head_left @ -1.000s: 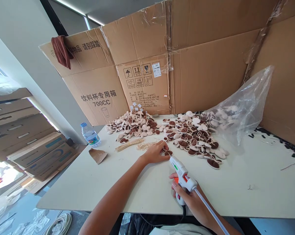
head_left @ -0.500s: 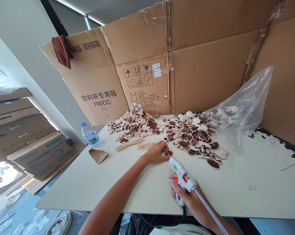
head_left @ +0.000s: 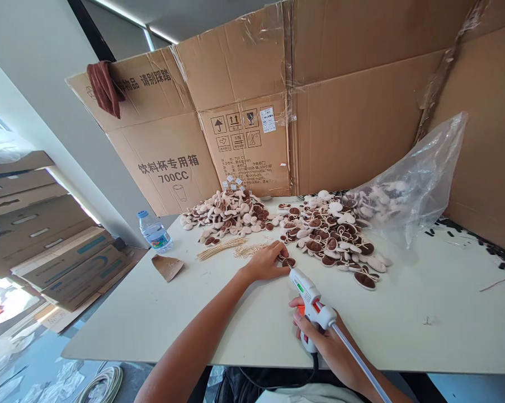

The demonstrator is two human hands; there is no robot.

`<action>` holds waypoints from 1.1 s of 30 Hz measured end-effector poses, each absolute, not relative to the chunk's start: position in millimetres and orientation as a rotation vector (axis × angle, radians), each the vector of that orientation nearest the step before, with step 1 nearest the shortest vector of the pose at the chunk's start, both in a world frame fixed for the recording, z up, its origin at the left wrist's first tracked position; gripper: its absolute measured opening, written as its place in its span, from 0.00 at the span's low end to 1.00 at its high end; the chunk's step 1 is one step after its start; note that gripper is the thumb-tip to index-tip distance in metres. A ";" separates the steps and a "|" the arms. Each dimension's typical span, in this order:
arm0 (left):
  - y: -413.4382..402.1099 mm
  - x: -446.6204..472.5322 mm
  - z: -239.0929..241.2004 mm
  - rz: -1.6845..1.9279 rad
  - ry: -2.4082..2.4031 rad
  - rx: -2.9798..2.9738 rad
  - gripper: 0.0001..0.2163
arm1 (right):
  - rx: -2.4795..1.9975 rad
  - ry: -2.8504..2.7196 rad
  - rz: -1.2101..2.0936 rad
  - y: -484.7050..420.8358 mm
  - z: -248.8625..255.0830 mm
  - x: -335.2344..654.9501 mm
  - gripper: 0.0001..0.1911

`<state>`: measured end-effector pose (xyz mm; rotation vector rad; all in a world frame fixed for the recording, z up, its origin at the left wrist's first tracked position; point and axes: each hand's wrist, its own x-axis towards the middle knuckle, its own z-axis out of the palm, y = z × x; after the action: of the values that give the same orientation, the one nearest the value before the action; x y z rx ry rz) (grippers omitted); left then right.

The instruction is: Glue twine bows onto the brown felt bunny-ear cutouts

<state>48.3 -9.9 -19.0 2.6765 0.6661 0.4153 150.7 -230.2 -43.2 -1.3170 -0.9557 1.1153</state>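
Note:
My right hand (head_left: 319,338) is closed round the grip of a white glue gun (head_left: 308,296) with a clear glue stick out of its back. Its nozzle points at a small brown bow-shaped felt piece (head_left: 287,261) on the white table (head_left: 160,313). My left hand (head_left: 267,262) presses that piece down with its fingertips pinched on it. Just behind my left hand lie thin pale cords (head_left: 222,248). Beyond are two heaps of felt pieces: a mostly beige one (head_left: 229,215) and a brown-and-white one (head_left: 331,235).
A clear plastic bag (head_left: 411,184) holding more pieces lies at the right. Cardboard walls (head_left: 319,95) enclose the table's back and right. A water bottle (head_left: 155,231) and a cardboard scrap (head_left: 167,266) sit at the left. Flat boxes (head_left: 46,240) are stacked left of the table.
The glue gun's nozzle has edged slightly closer to the felt piece. My left hand has stayed in place.

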 end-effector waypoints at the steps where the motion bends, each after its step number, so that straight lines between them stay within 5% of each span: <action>1: -9.9 48.3 -19.0 0.415 0.667 2.674 0.14 | -1.321 -0.956 1.113 -230.4 -42.7 150.6 0.32; 33: -12.1 47.8 -15.3 0.404 0.656 2.678 0.13 | -1.295 -0.943 1.112 -227.5 -51.3 149.2 0.35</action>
<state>47.8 -12.1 -15.3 2.6784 0.6562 0.4037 149.2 -227.5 -51.3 -1.2946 -0.9430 1.1121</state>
